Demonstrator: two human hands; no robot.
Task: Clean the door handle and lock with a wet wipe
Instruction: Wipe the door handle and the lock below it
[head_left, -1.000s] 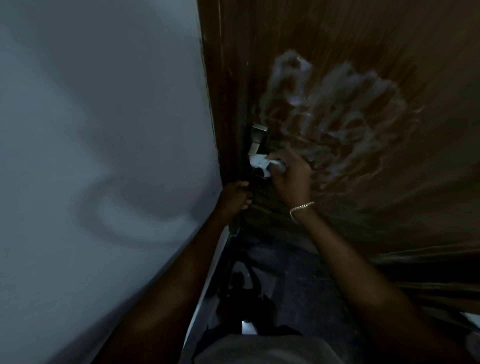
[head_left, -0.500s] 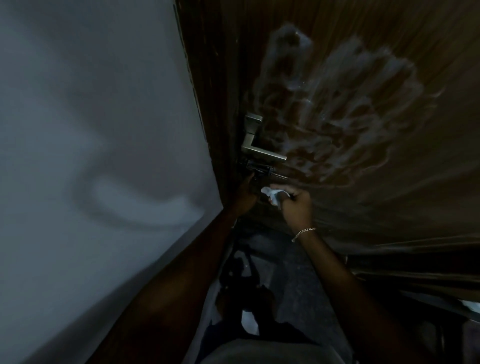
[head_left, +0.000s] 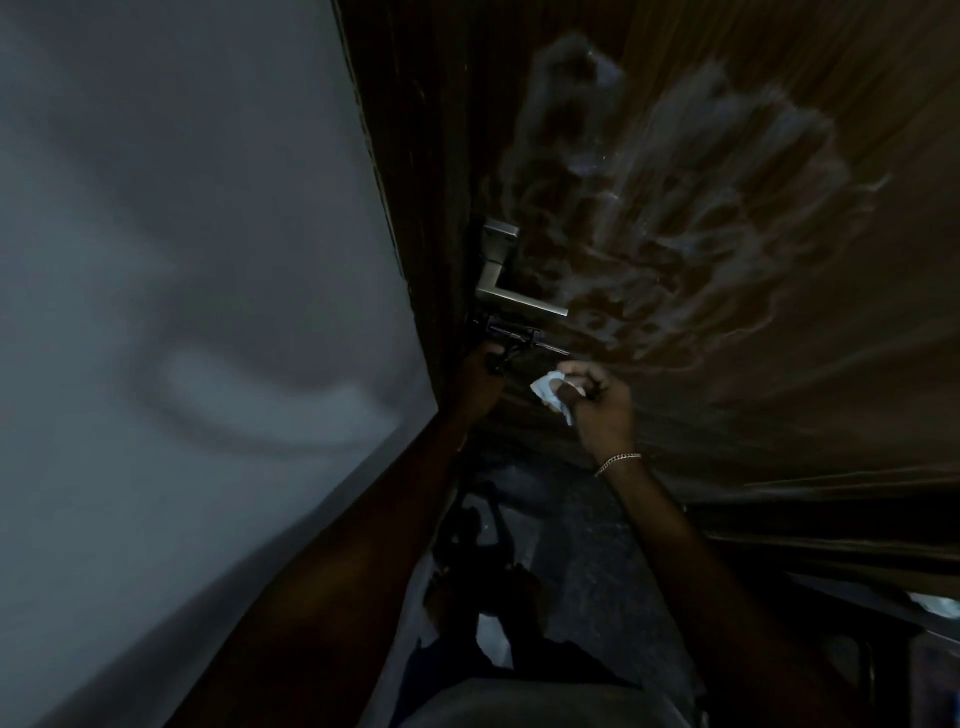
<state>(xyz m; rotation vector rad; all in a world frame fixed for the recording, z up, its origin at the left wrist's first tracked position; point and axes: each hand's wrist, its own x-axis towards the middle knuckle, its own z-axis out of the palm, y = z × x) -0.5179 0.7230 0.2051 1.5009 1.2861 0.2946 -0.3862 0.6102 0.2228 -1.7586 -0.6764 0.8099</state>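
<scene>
Door is streaked above the handle, and the handle is bare now that my right grip has dropped off it. That grip sits just below the lock, pinching the crumpled wipe clear of the metal. My left grip has moved up onto the lock's latch, too dark to tell if it's clamped or just touching; reads as handle done, lock next.

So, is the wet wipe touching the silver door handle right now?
No, the right hand holds the wet wipe below the door handle, clear of it, with dark door showing between them.
</scene>
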